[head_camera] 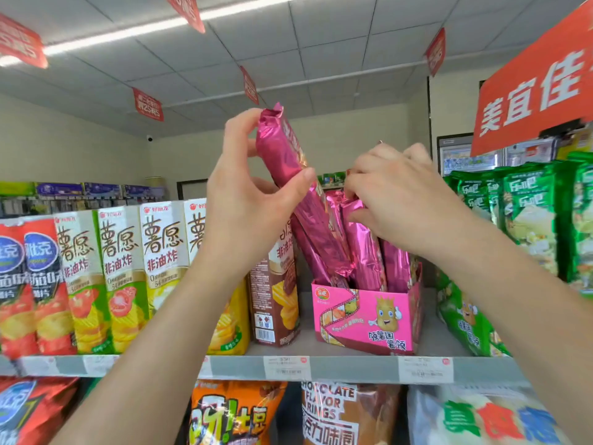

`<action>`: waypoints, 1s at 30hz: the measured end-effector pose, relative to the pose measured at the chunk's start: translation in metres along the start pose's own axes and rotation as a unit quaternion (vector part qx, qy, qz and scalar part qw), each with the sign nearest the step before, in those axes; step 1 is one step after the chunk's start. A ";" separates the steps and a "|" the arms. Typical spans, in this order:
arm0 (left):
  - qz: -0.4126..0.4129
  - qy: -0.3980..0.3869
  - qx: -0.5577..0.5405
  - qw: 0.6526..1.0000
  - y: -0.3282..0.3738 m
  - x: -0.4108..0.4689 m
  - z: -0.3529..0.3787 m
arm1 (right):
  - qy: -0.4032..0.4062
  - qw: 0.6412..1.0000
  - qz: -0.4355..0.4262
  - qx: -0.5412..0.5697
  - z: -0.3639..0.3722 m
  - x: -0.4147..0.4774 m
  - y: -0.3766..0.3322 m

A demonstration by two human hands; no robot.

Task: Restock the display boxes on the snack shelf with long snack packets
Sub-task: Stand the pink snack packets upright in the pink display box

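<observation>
On the top shelf (353,367), toward the right end of its front edge, stood a pink cardboard display box (365,316) printed with a cartoon potato figure. Several upright magenta foil packets (365,248) filled it, their tops rising well above its rim. The person's left hand (250,200) gripped one long magenta foil snack packet (279,149) between thumb and curled fingers. That packet leaned up and to the left, with its lower end down inside the left side of the box and its crimped top above the hand. The right hand (394,200) reached over the box, its bent fingers and thumb closed on the tops of the upright packets. Just left of the box stood a tall brown snack carton (272,300), then a row of tall white-and-green cartons (122,271) running toward the left end of the shelf. Green snack bags (529,220) crowded the right end. A red hanging sign with white characters (539,91) hung above them.
</observation>
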State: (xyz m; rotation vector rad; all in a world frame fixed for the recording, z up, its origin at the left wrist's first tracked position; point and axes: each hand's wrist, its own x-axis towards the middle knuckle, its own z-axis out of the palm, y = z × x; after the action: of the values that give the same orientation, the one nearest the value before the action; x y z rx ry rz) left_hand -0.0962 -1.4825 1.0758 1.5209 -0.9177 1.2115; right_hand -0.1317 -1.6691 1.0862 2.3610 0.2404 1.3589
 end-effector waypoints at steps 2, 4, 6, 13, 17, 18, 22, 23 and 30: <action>-0.008 -0.023 0.024 0.999 0.000 0.003 0.012 | -0.005 0.999 0.019 0.026 -0.001 -0.003 0.008; -0.018 -0.054 0.046 0.997 -0.003 0.004 0.025 | -0.010 0.997 0.041 0.069 -0.001 -0.006 0.013; -0.032 -0.086 0.046 0.995 -0.010 0.004 0.036 | -0.010 0.992 0.056 0.114 0.001 -0.009 0.017; -0.066 -0.182 0.042 0.980 -0.032 -0.013 0.065 | 0.002 0.981 0.075 0.180 0.009 -0.016 0.016; -0.104 -0.193 0.030 0.975 -0.038 -0.020 0.068 | 0.010 0.983 0.078 0.166 0.016 -0.013 0.013; -0.104 -0.200 0.044 0.973 -0.037 -0.022 0.067 | 0.006 0.985 0.073 0.154 0.018 -0.011 0.012; -0.011 -0.234 0.190 0.953 -0.036 -0.019 0.059 | -0.012 0.988 0.057 0.144 0.030 -0.002 0.007; 0.030 -0.232 0.253 0.939 -0.036 -0.017 0.056 | -0.010 0.986 0.059 0.153 0.032 -0.001 0.007; 0.132 -0.227 0.588 0.765 -0.037 -0.006 0.051 | 0.056 0.979 0.065 0.186 0.044 -0.006 0.011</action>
State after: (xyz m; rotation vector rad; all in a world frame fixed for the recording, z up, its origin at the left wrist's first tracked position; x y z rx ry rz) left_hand -0.0495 -1.5216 1.0587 2.8562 -0.6500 1.8199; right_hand -0.0977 -1.6922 1.0668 2.6440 0.4113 1.6314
